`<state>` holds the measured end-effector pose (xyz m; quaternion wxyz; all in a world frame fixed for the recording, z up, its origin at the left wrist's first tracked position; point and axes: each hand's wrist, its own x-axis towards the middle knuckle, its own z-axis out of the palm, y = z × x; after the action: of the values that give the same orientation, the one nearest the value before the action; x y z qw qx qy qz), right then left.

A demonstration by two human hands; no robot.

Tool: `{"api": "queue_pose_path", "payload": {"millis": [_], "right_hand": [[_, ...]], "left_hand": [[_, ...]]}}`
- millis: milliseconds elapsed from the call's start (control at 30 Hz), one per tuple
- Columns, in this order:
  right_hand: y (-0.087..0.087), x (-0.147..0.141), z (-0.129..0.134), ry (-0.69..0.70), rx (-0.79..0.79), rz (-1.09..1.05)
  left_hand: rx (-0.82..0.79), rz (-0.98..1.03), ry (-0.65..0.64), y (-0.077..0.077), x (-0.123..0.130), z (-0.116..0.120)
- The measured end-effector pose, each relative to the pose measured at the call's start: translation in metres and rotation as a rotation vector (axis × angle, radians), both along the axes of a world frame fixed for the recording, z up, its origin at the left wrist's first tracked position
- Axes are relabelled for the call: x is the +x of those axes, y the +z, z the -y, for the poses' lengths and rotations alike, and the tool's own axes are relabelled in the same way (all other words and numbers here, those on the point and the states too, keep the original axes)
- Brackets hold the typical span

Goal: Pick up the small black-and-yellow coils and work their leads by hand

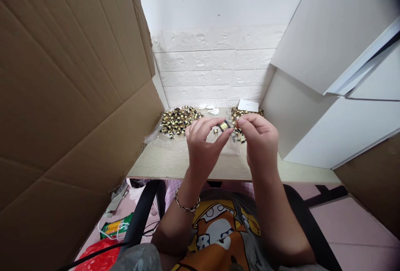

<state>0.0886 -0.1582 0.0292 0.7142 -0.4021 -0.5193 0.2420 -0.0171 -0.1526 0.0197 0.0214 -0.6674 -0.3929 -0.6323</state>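
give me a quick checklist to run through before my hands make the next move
1. Small yellow-and-black part gripped: ok, between thumb and index finger of the left hand.
2. Right hand close by: ok, raised just beside the part, fingertips pinched.
3. Anything thin between the right fingertips: cannot tell, too small to make out.
4. Left pile in clear sight: ok, mostly uncovered.
5. Right pile in clear sight: not ok, partly hidden by the right hand and a white card.
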Motion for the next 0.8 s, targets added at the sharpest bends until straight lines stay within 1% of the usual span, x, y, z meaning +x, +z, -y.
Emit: {"api": "queue_pose_path", "payload": {"millis": [300,533,800], "right_hand": [[-0.0052,-0.0008,-0.0025,0.062,-0.012,0.006],[-0.006,-0.0001,0.0009,0.066,-0.004,0.024],[-0.0046,0.0005,0.0019,0.036,-0.003,0.006]], "left_hand": [[-0.004,0.017,-0.002,-0.0021,-0.0007,-0.0014],[-0.008,0.004,0.007,-0.0032,-0.0007,-0.0024],[0.014,-0.02,0.023,-0.0043,0.0001,-0.0017]]}}
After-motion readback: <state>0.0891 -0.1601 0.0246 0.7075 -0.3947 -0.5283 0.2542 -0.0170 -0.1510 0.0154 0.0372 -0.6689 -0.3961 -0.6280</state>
